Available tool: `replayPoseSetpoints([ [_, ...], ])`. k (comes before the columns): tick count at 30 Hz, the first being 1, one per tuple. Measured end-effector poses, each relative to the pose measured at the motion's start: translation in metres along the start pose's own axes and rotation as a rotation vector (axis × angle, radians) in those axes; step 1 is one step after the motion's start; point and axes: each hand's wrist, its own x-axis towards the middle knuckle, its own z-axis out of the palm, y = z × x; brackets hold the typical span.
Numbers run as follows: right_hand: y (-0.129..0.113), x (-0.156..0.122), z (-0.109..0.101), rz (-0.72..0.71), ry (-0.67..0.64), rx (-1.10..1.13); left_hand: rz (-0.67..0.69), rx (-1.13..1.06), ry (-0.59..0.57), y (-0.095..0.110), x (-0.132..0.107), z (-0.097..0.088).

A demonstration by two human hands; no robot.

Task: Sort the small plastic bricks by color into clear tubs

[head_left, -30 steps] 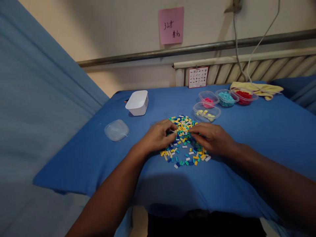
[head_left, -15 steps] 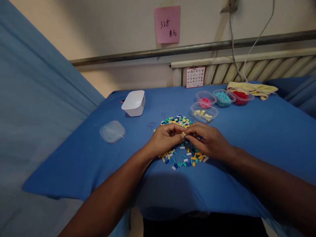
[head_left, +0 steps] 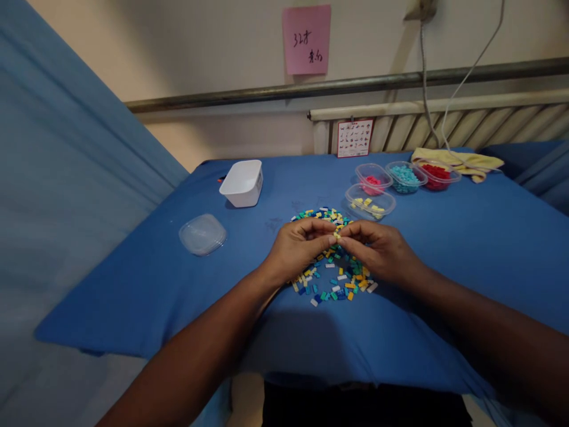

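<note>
Over the spread of small toy bricks (head_left: 342, 290), my two hands meet fingertip to fingertip. Pale yellow toy bricks (head_left: 336, 235) show between them, though whether they are joined is too small to tell. My left hand (head_left: 299, 248) pinches them from one side with thumb and forefinger. From the other side, my right hand (head_left: 381, 248) grips them in the same way. Blue, green, white, yellow and orange bricks lie loose beneath and around both hands, partly covered by them.
A white plastic tub (head_left: 242, 184) and clear lids (head_left: 203, 235) stand left on the blue cloth (head_left: 146, 261). To the right are clear containers of yellow (head_left: 387, 204), pink (head_left: 372, 184), turquoise (head_left: 404, 178) and red bricks (head_left: 436, 177), beside a yellow towel (head_left: 482, 160).
My fingertips have drawn slightly apart, and the pale yellow bricks between them now show more clearly. The whole view has shifted a little.
</note>
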Motion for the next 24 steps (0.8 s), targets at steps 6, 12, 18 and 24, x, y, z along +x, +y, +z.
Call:
replayPoseSetpoints([
  [6,-0.001,0.001,0.000,0.200,-0.032,0.242,0.050,0.039,-0.026,0.004,-0.002,-0.001],
  [12,-0.005,0.002,0.000,0.299,-0.070,0.316,0.070,0.023,-0.080,0.005,-0.002,-0.005],
  [18,-0.011,0.005,-0.003,0.380,-0.119,0.388,0.006,0.043,-0.084,0.005,-0.003,-0.007],
  [24,-0.011,0.004,-0.004,0.447,-0.123,0.433,0.057,0.039,-0.106,0.002,-0.002,-0.009],
])
